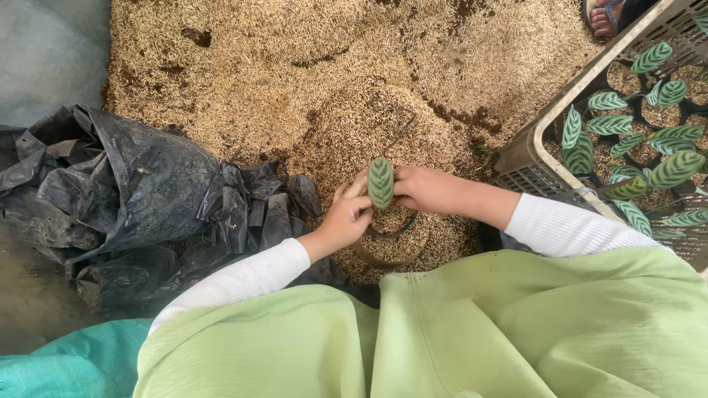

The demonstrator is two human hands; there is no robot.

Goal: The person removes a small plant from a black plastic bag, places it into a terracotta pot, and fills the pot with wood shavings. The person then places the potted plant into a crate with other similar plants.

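Near the rice-husk heap (310,66), left hand (345,217) and right hand (428,189) pinch a striped-leaf cutting (380,183) upright in a husk-filled pot (391,247); firming remains, judging by the finished pots in the right-hand crate (528,158).

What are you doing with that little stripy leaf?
A person kneels at a big heap of rice husks. Both hands hold a small striped leaf upright over a little pot filled with husks: the left hand on one side, the right hand on the other. A pile of black plastic bags lies to the left. On the right, a crate holds many potted plants with the same striped leaves.
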